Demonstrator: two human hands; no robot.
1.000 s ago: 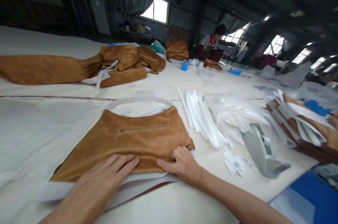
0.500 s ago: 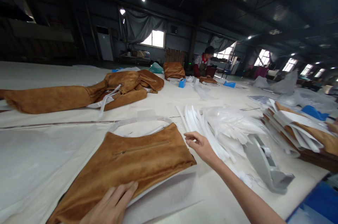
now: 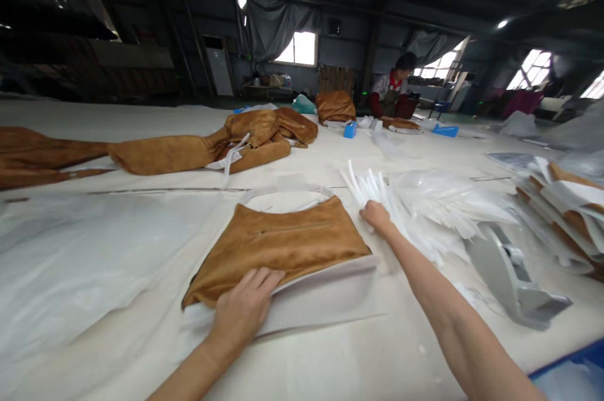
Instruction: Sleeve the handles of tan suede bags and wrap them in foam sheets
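Note:
A tan suede bag [image 3: 283, 243] with a zip pocket lies flat before me on a sheet of white paper [image 3: 325, 300]. My left hand [image 3: 243, 303] rests flat on the bag's near edge, fingers stretched out. My right hand [image 3: 376, 215] has reached to the right of the bag and lies on a bundle of white foam strips [image 3: 377, 190]. Its fingers curl down onto the strips, and I cannot see whether they hold one.
More tan suede bags [image 3: 207, 146] lie in a heap further back on the white table [image 3: 141, 363]. Clear plastic bags [image 3: 453, 199] and a grey tape dispenser [image 3: 512, 272] sit to the right. A stack of wrapped bags [image 3: 566, 206] is at far right. Another person [image 3: 394, 92] works at the far end.
My right hand left the bag's near edge and reached to the white strips. My left hand stayed on the bag. The head camera swung right and pulled back.

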